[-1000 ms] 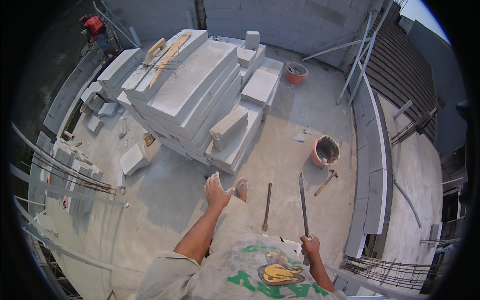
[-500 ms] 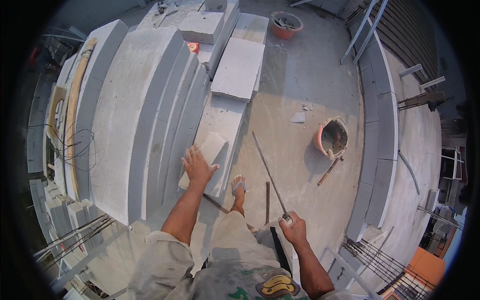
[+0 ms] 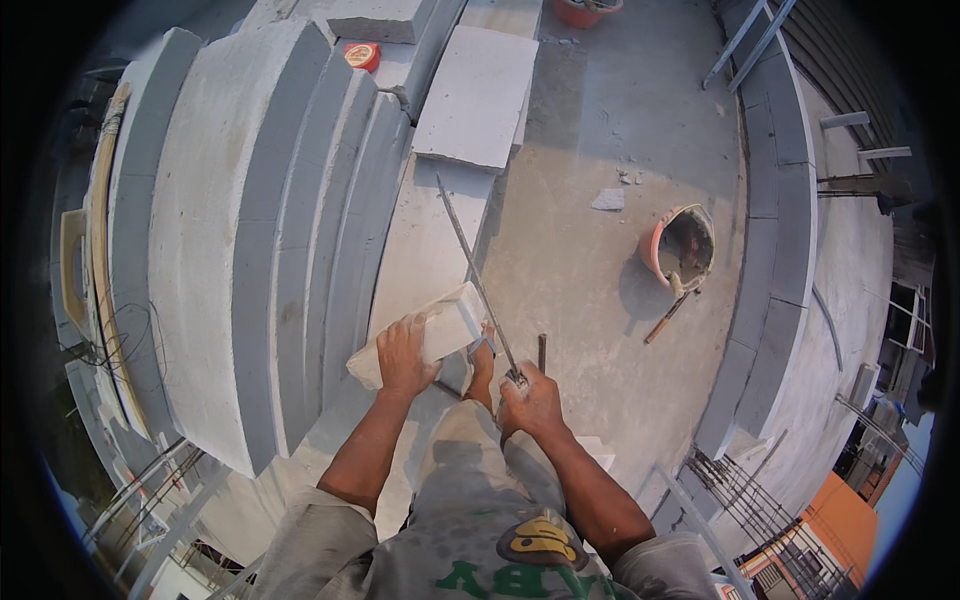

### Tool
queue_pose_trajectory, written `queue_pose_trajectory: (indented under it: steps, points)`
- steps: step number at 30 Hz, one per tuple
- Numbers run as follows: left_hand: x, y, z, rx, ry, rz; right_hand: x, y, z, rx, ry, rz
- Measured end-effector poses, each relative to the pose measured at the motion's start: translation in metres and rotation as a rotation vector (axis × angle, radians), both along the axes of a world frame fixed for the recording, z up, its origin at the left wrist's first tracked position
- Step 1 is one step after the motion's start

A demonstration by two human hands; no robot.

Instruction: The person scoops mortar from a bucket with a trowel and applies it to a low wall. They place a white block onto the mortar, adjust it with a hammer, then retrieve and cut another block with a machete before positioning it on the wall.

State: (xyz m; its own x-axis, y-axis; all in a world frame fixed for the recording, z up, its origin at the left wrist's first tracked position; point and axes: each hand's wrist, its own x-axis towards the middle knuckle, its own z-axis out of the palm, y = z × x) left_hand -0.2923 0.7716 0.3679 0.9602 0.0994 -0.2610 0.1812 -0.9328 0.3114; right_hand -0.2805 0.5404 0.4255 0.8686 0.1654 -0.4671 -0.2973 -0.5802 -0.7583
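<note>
My left hand (image 3: pixel 403 358) is closed over the top of a small pale concrete block (image 3: pixel 455 318), fingers across its upper face and thumb at its near side. The block sits at a slant at the near end of a long pale block (image 3: pixel 428 215). In my right hand (image 3: pixel 533 402) is the handle of a long, thin dark blade (image 3: pixel 466 245), seen nearly edge-on. Its tip points up and left, and it passes by the small block's right end; whether they touch I cannot tell. My sandalled foot (image 3: pixel 482 360) is partly hidden beside the block.
Stacked long blocks (image 3: pixel 200 200) fill the left, with a red tape measure (image 3: pixel 362 56) on them. Toward the right stand an orange bucket (image 3: pixel 652 255), a wooden-handled tool (image 3: pixel 662 322) and a low block wall (image 3: pixel 775 220). Rebar (image 3: pixel 745 490) sticks out at the lower right.
My right hand has come left and up, swinging the blade over to the small block. My left hand now grips that block, which has turned so its right end shows.
</note>
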Motion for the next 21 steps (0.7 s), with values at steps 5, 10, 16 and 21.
queue_pose_trajectory:
  steps: [5, 10, 16, 21]
  points:
    - [-0.002, 0.004, -0.006, -0.018, -0.12, -0.015, -0.005, 0.022, -0.006, 0.092, -0.08, -0.015]
    - [-0.009, 0.0, -0.007, -0.01, -0.2, -0.005, -0.015, 0.033, -0.034, 0.077, -0.205, 0.012]
    - [-0.014, 0.002, -0.01, 0.025, -0.204, -0.015, -0.015, 0.039, -0.028, -0.034, -0.042, -0.033]
    - [-0.025, 0.001, -0.013, -0.034, -0.215, 0.005, -0.001, 0.026, 0.038, 0.235, -0.202, -0.085]
